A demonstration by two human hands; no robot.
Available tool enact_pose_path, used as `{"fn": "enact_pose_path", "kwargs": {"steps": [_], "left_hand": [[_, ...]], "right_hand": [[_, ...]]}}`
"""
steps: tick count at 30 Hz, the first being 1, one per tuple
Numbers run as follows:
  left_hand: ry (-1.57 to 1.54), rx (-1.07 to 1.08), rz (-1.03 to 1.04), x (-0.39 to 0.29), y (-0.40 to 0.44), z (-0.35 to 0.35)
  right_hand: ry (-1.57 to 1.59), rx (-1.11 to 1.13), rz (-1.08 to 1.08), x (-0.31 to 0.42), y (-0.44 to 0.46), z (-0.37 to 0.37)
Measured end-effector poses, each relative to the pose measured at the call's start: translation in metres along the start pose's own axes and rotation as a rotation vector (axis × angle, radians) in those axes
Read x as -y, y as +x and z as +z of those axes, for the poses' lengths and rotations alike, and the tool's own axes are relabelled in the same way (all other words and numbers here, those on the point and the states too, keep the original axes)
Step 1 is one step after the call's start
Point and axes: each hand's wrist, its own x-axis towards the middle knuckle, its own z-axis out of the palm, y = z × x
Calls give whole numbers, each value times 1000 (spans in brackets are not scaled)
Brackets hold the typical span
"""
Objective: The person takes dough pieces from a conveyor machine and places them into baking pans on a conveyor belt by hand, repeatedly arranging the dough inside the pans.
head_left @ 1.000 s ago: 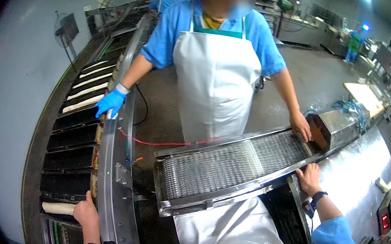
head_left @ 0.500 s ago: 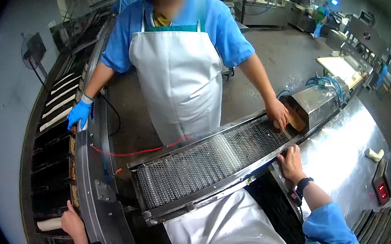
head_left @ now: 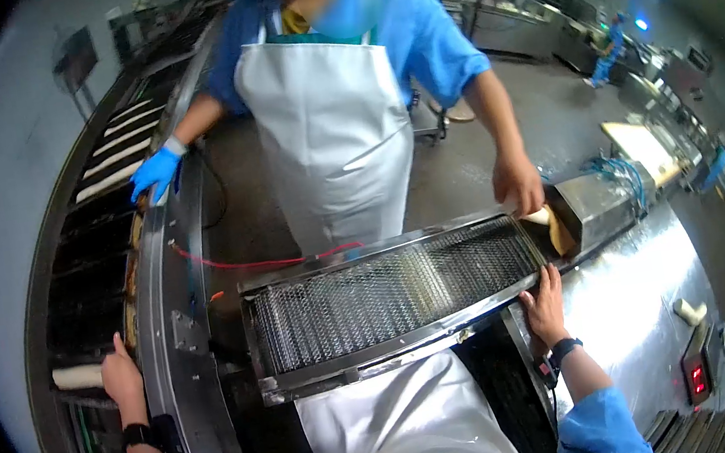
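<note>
My left hand (head_left: 122,373) is at the right end of a pale dough roll (head_left: 78,377), which lies across a dark tray of the left conveyor (head_left: 90,265). Its fingers look closed around that end, partly hidden, while one digit points up. My right hand (head_left: 545,307) rests with fingers apart on the near metal edge of the mesh conveyor (head_left: 392,301) and holds nothing. Just beyond it, a co-worker's bare hand (head_left: 519,186) is above a pale dough piece (head_left: 539,216) at the metal housing (head_left: 605,202).
Opposite me stands a co-worker in a white apron (head_left: 326,130), a blue-gloved hand (head_left: 156,172) on the left conveyor's rail. Several dough strips (head_left: 121,154) lie farther up that line. On the steel table (head_left: 632,300) are a dough piece (head_left: 690,311) and a scale with red digits (head_left: 698,369).
The co-worker's bare hand has lifted off the mesh end, and a dough piece now shows beneath it. My right hand has shifted slightly along the edge. My left hand remains at the dough roll.
</note>
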Motion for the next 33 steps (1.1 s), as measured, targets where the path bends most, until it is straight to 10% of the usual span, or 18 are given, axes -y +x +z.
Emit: {"fn": "enact_pose_path", "kwargs": {"steps": [33], "left_hand": [[134,-89,-171,-30,3,-21]], "right_hand": [[-267,7,105,-19,49,40]]}}
